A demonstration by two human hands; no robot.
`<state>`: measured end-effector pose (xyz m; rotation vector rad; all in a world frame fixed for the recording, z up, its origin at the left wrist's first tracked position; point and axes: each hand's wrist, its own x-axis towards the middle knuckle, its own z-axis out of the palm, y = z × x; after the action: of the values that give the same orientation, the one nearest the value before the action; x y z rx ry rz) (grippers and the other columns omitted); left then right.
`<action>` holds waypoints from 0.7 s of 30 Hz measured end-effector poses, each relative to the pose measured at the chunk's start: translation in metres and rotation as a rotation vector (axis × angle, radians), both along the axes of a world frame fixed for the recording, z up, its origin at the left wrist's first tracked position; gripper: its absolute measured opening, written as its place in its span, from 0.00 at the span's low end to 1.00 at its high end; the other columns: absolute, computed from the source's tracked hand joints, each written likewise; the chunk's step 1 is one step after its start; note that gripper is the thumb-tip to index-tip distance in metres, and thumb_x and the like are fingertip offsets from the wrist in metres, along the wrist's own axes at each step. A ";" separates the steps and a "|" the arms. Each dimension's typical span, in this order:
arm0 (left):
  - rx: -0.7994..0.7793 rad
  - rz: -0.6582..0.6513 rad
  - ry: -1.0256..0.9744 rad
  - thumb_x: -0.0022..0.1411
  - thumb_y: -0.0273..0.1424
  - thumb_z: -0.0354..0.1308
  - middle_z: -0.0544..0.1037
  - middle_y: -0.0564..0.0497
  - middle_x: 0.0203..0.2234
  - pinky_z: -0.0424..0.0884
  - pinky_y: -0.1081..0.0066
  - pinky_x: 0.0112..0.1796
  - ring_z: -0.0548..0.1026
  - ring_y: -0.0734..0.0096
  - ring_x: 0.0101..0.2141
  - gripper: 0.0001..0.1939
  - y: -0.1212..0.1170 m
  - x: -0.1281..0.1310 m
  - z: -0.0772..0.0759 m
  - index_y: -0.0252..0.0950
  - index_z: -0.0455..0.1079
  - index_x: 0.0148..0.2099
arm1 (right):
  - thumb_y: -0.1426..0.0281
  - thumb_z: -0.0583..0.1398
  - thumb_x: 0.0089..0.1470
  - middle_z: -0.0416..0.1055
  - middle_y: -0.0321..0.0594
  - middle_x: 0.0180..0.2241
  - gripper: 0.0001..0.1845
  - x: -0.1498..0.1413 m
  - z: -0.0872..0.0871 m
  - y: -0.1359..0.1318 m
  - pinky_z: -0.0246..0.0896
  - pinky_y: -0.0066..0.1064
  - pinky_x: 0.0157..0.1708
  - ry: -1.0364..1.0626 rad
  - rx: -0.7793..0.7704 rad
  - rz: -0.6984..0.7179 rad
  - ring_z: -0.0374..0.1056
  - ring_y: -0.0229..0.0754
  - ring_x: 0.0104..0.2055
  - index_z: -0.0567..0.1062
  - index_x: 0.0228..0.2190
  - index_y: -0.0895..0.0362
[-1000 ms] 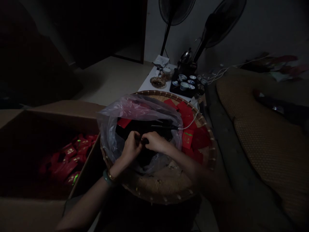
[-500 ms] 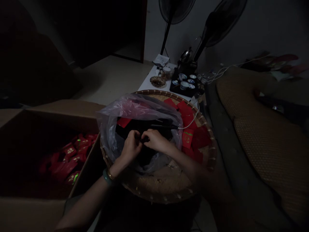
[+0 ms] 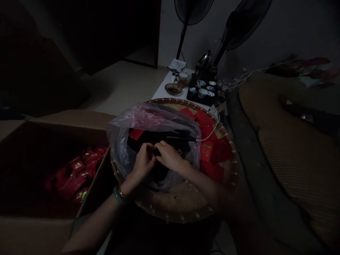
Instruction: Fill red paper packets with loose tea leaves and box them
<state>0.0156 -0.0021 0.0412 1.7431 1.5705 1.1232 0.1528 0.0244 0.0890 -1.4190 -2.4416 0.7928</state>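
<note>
My left hand (image 3: 145,161) and my right hand (image 3: 168,156) meet over an open clear plastic bag (image 3: 117,141), fingertips pinched together. Something small and dark may be between them, but dim light and my fingers hide it. The bag holds dark contents and lies on a round woven bamboo tray (image 3: 183,203). Just beyond my hands is a thin dark tool (image 3: 183,138) with metal prongs and a white cord. Red packets (image 3: 206,150) lie on the tray's right side, and a red piece (image 3: 136,134) sits inside the bag.
At left stands an open cardboard box (image 3: 94,182) with many red packets (image 3: 77,170). Behind the tray, a white table (image 3: 162,90) bears a glass dish (image 3: 173,89) and a black tea tray (image 3: 191,97) with cups. Two fans stand behind; a woven-covered seat (image 3: 292,152) is at right.
My right hand has turned slightly and drawn in against the left, its fingers now covering more of the gap. The bag, tray and packets look the same.
</note>
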 end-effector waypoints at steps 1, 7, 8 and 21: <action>0.001 0.004 -0.004 0.48 0.20 0.50 0.69 0.53 0.31 0.67 0.71 0.33 0.71 0.72 0.32 0.15 0.000 -0.001 0.000 0.37 0.59 0.39 | 0.81 0.60 0.46 0.65 0.42 0.39 0.17 0.001 -0.002 0.000 0.61 0.31 0.38 0.081 -0.026 -0.002 0.66 0.40 0.39 0.70 0.40 0.57; -0.027 0.017 -0.023 0.48 0.21 0.51 0.70 0.52 0.34 0.68 0.72 0.33 0.72 0.72 0.32 0.17 0.001 -0.005 0.000 0.37 0.59 0.42 | 0.84 0.55 0.46 0.68 0.38 0.38 0.21 0.007 -0.014 0.002 0.63 0.29 0.38 0.414 -0.170 -0.016 0.68 0.36 0.38 0.70 0.42 0.55; -0.029 0.014 -0.031 0.49 0.21 0.51 0.70 0.52 0.34 0.68 0.72 0.32 0.72 0.72 0.32 0.17 0.001 -0.005 0.000 0.37 0.59 0.43 | 0.84 0.53 0.47 0.69 0.38 0.37 0.22 0.008 -0.015 0.002 0.63 0.30 0.39 0.438 -0.178 -0.017 0.68 0.36 0.38 0.69 0.43 0.54; -0.003 0.014 -0.089 0.51 0.21 0.51 0.70 0.48 0.39 0.70 0.71 0.35 0.73 0.70 0.37 0.19 -0.001 -0.005 -0.005 0.37 0.59 0.47 | 0.76 0.58 0.50 0.68 0.42 0.40 0.20 0.017 -0.032 -0.010 0.62 0.30 0.36 0.280 -0.049 0.040 0.66 0.35 0.31 0.70 0.47 0.57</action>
<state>0.0110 -0.0033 0.0360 1.6592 1.5329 1.1874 0.1703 0.0149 0.0570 -1.1868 -2.2565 0.9935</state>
